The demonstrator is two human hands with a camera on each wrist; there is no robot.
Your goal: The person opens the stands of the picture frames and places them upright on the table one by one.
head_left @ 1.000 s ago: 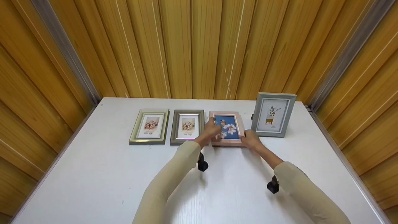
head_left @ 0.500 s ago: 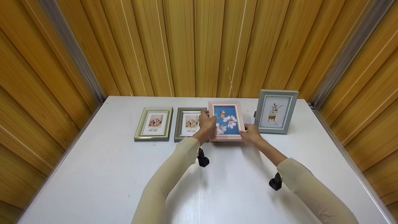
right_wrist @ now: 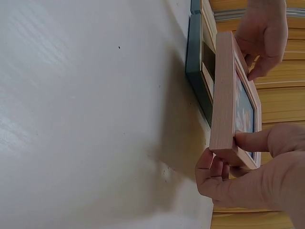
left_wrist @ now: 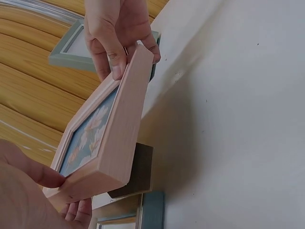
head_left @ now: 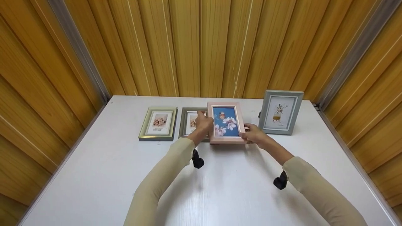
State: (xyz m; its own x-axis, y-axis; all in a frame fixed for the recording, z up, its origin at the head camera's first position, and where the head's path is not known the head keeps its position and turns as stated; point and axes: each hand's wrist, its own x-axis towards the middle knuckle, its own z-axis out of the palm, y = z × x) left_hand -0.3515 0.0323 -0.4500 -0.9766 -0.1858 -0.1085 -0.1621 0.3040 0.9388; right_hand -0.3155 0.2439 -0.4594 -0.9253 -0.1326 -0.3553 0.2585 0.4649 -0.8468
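A pink picture frame (head_left: 227, 141) with a blue flower picture is raised off the white table and tilted, its face toward me. My left hand (head_left: 203, 123) grips its left edge, thumb on the front and fingers behind, as the left wrist view shows. At the lower right edge my right hand (head_left: 255, 134) pinches it, the thumb on the front rim and the fingers (right_wrist: 208, 179) curled beneath. Partly hidden behind my left hand lies a dark grey-green picture frame (head_left: 183, 123).
A gold-green picture frame (head_left: 172, 123) lies flat at the left. To the right a grey-blue picture frame (head_left: 295, 113) stands upright near the back. The white table (head_left: 220, 188) ends at a yellow wood-patterned wall (head_left: 188, 47).
The pink picture frame has come up off the table, tilted toward me, and shifted slightly left over the dark frame's edge. My left hand moved from its face to its left edge.
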